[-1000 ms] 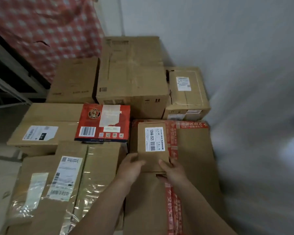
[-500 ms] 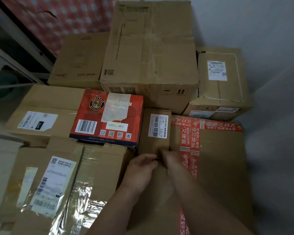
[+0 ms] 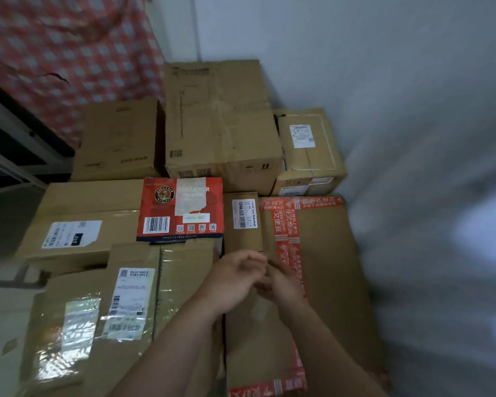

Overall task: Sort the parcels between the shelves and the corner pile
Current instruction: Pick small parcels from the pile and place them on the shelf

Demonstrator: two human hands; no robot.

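head | left hand (image 3: 234, 279), right hand (image 3: 284, 285) blurred, overlapping | grip unreadable

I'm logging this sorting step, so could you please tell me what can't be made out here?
1. Head view: whether the left hand or right hand holds anything; motion blur, overlapping.
2. Head view: fine print on the small narrow brown cardboard parcel; too small.
3. Head view: near end of the large brown cardboard box with red tape; forearms and bottom edge hide it.

Both bare forearms reach forward; left hand (image 3: 235, 279) and right hand (image 3: 285, 285) hover close together, fingers loosely curled, empty.
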